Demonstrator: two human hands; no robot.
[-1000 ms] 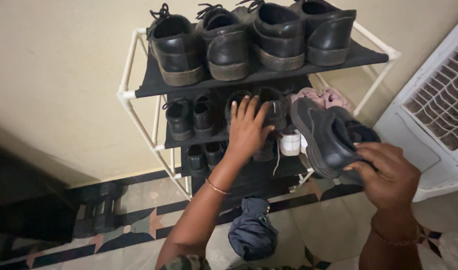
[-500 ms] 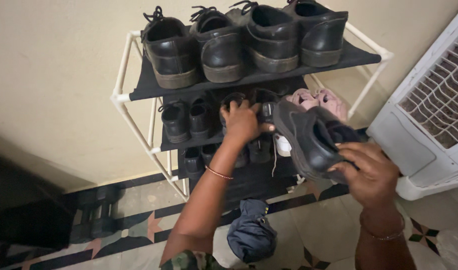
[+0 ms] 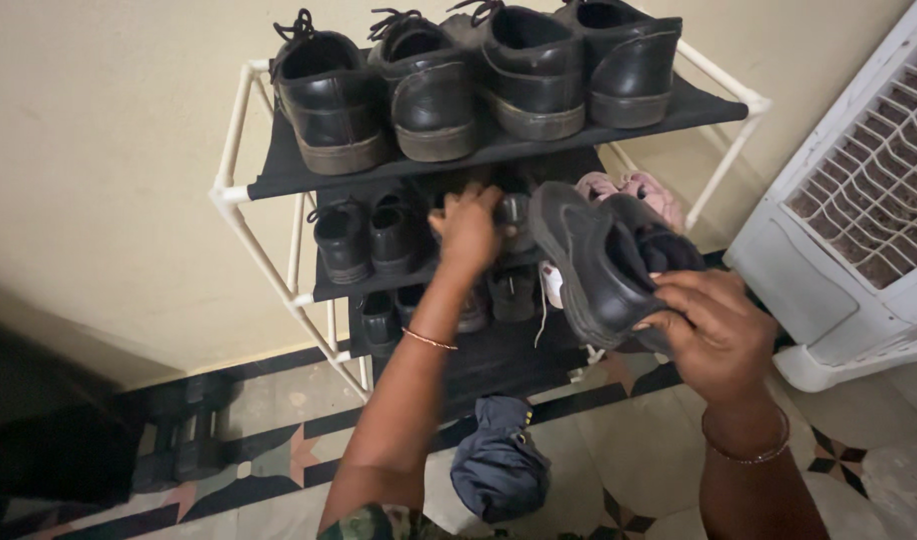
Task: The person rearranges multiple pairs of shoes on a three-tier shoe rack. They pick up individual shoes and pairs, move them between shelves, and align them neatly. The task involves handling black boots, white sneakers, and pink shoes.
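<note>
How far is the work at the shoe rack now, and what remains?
Done: four black leather shoes stand in a row on the top shelf of the white tube shoe rack.

In hand: the right hand holds a black sports shoe. The left hand grips a dark shoe on the second shelf.

Left: the held shoe is not yet on any shelf. A dark blue cloth bundle lies on the floor.

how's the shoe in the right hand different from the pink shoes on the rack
The black shoe is dark and looks larger; the pink shoes are pale and look small. The black shoe is held off the rack by the right hand, tipped on its side with the sole showing; the pink shoes rest on the middle shelf. Both sit at the rack's right side.
</note>
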